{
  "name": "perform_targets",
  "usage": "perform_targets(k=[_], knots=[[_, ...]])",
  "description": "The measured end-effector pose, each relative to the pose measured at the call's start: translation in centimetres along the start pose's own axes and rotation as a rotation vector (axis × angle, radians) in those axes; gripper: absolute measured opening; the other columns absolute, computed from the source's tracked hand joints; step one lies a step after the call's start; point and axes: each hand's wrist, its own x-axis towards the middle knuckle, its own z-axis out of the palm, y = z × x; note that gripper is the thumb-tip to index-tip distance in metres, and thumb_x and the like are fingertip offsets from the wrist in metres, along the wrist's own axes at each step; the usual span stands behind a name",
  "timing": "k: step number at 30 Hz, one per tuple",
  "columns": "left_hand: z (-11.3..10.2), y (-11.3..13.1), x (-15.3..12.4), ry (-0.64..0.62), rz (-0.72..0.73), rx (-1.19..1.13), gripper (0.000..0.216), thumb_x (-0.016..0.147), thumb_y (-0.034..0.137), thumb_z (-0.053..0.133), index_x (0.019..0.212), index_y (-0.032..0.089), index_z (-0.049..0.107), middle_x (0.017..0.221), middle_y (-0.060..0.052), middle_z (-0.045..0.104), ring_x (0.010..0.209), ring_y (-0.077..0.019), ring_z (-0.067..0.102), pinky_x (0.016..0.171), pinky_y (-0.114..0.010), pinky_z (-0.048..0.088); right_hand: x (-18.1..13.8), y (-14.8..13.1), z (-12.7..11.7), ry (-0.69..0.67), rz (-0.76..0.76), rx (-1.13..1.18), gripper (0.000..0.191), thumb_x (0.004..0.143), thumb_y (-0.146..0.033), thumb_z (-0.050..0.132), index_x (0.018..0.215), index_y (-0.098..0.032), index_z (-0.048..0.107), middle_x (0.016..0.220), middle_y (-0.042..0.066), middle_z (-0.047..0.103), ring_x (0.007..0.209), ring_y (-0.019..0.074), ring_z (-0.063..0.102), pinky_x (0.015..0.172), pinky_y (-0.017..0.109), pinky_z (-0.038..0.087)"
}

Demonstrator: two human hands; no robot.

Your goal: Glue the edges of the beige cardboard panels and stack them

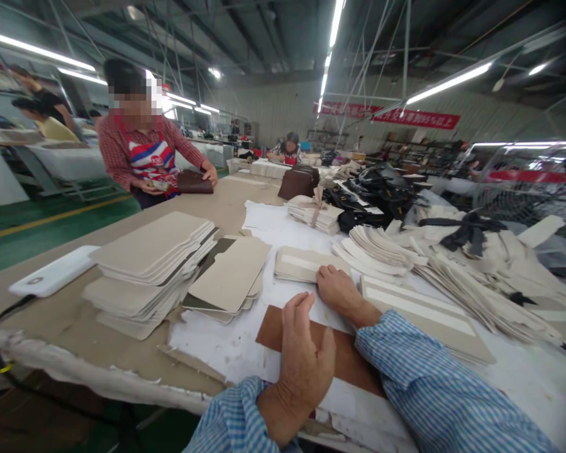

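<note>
My left hand (304, 352) lies flat, fingers stretched, on a brown leather piece (344, 358) on white paper near the table's front edge. My right hand (339, 290) reaches further out; its fingers curl onto the near edge of a small stack of beige cut boards with a pale strip (299, 263). Both sleeves are blue-striped. Another beige board with white strips (424, 314) lies just right of my right wrist.
Tall stacks of beige boards (148, 267) and a smaller pile (231, 277) sit to the left, with a white device (51, 272) and black cable. Fanned beige pieces (382, 248) and black parts (377, 189) fill the right. A person in red plaid (144, 157) handles a brown piece across the table.
</note>
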Motion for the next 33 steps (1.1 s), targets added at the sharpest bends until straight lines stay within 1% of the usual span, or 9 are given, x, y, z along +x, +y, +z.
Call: perform_targets(k=[6,10,14,17,20,23,26,29,33], knots=[[-0.2,0.0,0.0,-0.034,-0.003,-0.02,0.056,0.089,0.01,0.055,0.143,0.022,0.048,0.142,-0.014,0.054,0.136,-0.0284,0.052,0.119,-0.053,0.047,-0.8,0.2,-0.7,-0.021,0.0,-0.005,0.03,0.105,-0.011,0.044,0.109,-0.012,0.074,0.116,0.018,0.068,0.113,0.0285,0.062,0.088,0.035,0.051],[-0.2,-0.2,0.1,-0.039,0.016,-0.024,0.054,0.088,0.011,0.055,0.14,0.022,0.051,0.139,-0.014,0.057,0.134,-0.0282,0.055,0.116,-0.052,0.049,-1.0,0.1,-0.9,-0.017,0.015,0.017,0.031,0.108,-0.022,0.046,0.104,-0.013,0.075,0.112,0.016,0.07,0.109,0.0273,0.065,0.083,0.032,0.052],[-0.1,-0.3,0.1,-0.031,0.04,0.001,0.052,0.089,0.011,0.054,0.139,0.022,0.052,0.136,-0.014,0.058,0.131,-0.0283,0.057,0.114,-0.054,0.051,-0.9,0.0,-1.3,0.013,0.027,0.024,0.03,0.106,-0.016,0.045,0.104,-0.013,0.074,0.111,0.015,0.07,0.105,0.026,0.066,0.081,0.032,0.051],[0.0,-0.5,0.2,-0.009,0.084,0.046,0.05,0.088,0.009,0.054,0.137,0.021,0.052,0.134,-0.014,0.059,0.128,-0.028,0.058,0.112,-0.054,0.052,-0.9,0.2,-2.8,0.094,0.078,0.02,0.03,0.105,-0.012,0.042,0.109,-0.013,0.072,0.114,0.016,0.07,0.107,0.0267,0.064,0.085,0.034,0.049],[0.0,-0.4,0.6,0.014,0.126,0.068,0.05,0.088,0.008,0.054,0.137,0.022,0.053,0.133,-0.013,0.06,0.128,-0.0273,0.059,0.111,-0.052,0.053,-1.8,0.7,-5.5,0.204,0.133,0.01,0.034,0.108,-0.012,0.036,0.118,-0.012,0.069,0.12,0.017,0.07,0.109,0.0286,0.063,0.093,0.037,0.046],[-0.8,0.5,0.7,0.069,0.156,0.074,0.048,0.092,0.008,0.054,0.138,0.021,0.052,0.136,-0.014,0.058,0.13,-0.0266,0.057,0.113,-0.051,0.051,-4.8,0.8,-8.1,0.271,0.157,0.003,0.038,0.109,-0.013,0.033,0.127,-0.014,0.067,0.129,0.017,0.069,0.113,0.0289,0.062,0.096,0.039,0.045],[-2.6,1.9,-0.8,0.144,0.228,0.082,0.05,0.094,0.009,0.058,0.142,0.021,0.051,0.139,-0.014,0.055,0.134,-0.0261,0.054,0.114,-0.048,0.049,-10.0,0.0,-8.7,0.362,0.112,0.011,0.036,0.108,-0.013,0.037,0.127,-0.017,0.068,0.128,0.014,0.07,0.111,0.0283,0.064,0.095,0.039,0.047],[-5.1,2.9,-3.4,0.099,0.311,0.074,0.06,0.091,0.004,0.062,0.147,0.021,0.048,0.14,-0.013,0.053,0.137,-0.0251,0.052,0.115,-0.043,0.049,-16.1,-1.8,-6.9,0.408,-0.024,0.078,0.032,0.104,-0.012,0.042,0.118,-0.016,0.071,0.12,0.014,0.073,0.105,0.0283,0.066,0.091,0.04,0.053],[-7.9,3.3,-6.2,-0.019,0.314,0.113,0.057,0.089,-0.001,0.061,0.142,0.018,0.053,0.135,-0.011,0.056,0.131,-0.0225,0.056,0.115,-0.039,0.048,-22.2,-4.9,-3.5,0.266,-0.12,0.221,0.031,0.102,-0.011,0.045,0.117,-0.014,0.072,0.122,0.014,0.073,0.107,0.0294,0.068,0.089,0.042,0.058]])
